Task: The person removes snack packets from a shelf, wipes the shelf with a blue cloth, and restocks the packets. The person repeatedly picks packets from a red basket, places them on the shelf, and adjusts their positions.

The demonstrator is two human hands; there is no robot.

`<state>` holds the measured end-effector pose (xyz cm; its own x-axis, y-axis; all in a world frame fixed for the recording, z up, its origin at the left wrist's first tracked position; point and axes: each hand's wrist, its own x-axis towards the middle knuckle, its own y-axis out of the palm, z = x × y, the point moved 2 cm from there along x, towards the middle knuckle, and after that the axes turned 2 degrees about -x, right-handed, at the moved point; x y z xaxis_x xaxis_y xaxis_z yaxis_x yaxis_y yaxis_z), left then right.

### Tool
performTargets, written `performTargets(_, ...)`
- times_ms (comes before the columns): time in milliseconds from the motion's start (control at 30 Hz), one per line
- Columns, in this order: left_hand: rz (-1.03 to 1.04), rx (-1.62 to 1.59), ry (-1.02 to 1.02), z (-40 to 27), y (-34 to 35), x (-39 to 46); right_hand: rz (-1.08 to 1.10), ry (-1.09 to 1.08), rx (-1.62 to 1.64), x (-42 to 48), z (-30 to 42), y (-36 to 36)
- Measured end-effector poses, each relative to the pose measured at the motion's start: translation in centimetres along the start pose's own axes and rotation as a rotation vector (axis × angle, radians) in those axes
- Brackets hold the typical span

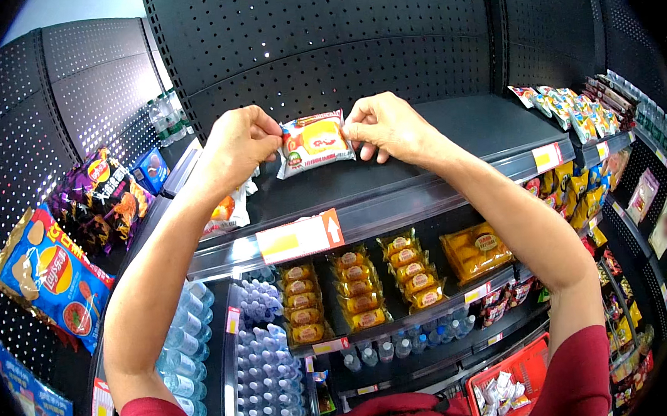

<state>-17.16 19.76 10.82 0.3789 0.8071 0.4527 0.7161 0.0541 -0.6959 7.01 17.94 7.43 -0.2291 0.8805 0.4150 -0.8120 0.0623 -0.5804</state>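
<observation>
A packaged snack cake in a white, red and yellow wrapper is stretched between my two hands, over the top shelf. My left hand pinches the wrapper's left end between thumb and fingers. Its right end is pinched by my right hand. Beneath my left wrist, another white-wrapped packet lies at the shelf's front edge, partly hidden by my forearm.
Price tags line the shelf's front lip. Lower down are rows of yellow packaged cakes and many water bottles. Chip bags stand at left, small packets at right. A red basket holds white packets.
</observation>
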Motion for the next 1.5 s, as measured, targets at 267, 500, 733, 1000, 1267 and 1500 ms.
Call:
performTargets(267, 0.077, 0.126, -0.032, 0.3, 0.4, 0.2, 0.028, 0.063, -0.082, 0.1, -0.3, 0.3)
performTargets(500, 0.049, 0.288, 0.014, -0.1, 0.3, -0.2, 0.026, 0.080, -0.092, 0.0, -0.1, 0.2)
performTargets(733, -0.135, 0.594, 0.129, -3.6, 0.1, -2.3, -0.075, 0.054, -0.141, -0.9, 0.5, -0.4)
performTargets(1000, -0.482, 0.564, 0.590, -10.7, 3.5, -9.2, -0.485, -0.434, -0.011, -9.0, 1.3, -4.0)
performTargets(1267, 0.175, 0.146, 0.810, -7.1, 18.9, -18.6, -0.847, -0.167, -0.015, -26.4, -7.4, -4.2)
performTargets(1500, 0.532, -0.085, 0.401, 0.6, 33.2, -25.3, -0.912, 0.829, 0.254, -50.0, -26.4, -1.0)
